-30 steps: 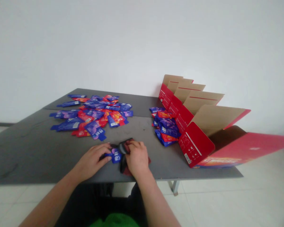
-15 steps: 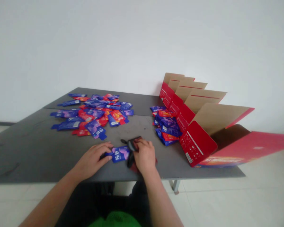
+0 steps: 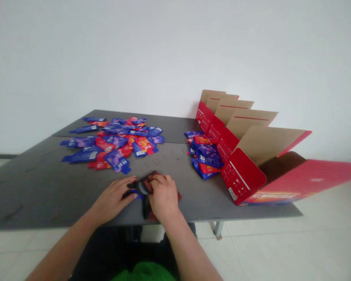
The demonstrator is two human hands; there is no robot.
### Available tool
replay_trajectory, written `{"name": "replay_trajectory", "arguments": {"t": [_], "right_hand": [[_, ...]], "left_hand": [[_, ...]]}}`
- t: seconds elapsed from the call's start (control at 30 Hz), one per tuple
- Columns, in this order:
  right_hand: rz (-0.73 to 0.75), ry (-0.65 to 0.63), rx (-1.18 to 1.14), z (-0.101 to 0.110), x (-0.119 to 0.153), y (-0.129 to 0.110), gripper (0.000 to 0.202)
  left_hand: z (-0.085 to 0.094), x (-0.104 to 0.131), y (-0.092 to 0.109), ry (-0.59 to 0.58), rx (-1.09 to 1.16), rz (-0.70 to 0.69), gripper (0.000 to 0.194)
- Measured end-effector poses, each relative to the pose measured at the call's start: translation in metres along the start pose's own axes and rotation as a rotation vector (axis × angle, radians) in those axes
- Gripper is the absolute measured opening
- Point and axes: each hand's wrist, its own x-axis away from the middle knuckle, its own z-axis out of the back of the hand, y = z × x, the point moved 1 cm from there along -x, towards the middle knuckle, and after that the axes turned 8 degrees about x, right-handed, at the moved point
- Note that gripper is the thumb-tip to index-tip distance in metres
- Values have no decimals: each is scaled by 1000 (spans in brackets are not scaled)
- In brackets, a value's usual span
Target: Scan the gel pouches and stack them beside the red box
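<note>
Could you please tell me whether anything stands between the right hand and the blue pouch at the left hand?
Yes: the dark tool held in the right hand stands between it and the blue pouch; only a sliver of blue shows beside the left hand.

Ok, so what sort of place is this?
Probably a small packing area or workroom, though the pictures can't confirm it. A plain grey table bears piles of red and blue pouches, and a row of open red cartons lines its right side.
</note>
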Motion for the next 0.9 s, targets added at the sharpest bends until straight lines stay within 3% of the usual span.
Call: {"name": "replay_trajectory", "arguments": {"t": [0.13, 0.2, 0.47, 0.53, 0.63, 0.77, 0.9], "right_hand": [[-185, -22, 91, 20, -1, 63, 20], [-204, -21, 108, 28, 3, 81, 21], [-359, 92, 146, 32, 36, 77, 24], [-372, 109, 120, 33, 42, 77, 26], [-413, 126, 101, 34, 51, 79, 28], [-462, 145, 116, 36, 62, 82, 28], [-454, 129, 112, 40, 64, 82, 27]], "left_hand": [[3, 0, 4, -23, 15, -15, 26], [2, -1, 3, -21, 19, -13, 24], [4, -1, 4, -55, -2, 23, 21], [14, -3, 6, -133, -10, 24, 21], [38, -10, 9, -352, -2, 36, 25], [67, -37, 24, -638, -36, 79, 32], [66, -78, 54, -771, -165, 85, 41]]}}
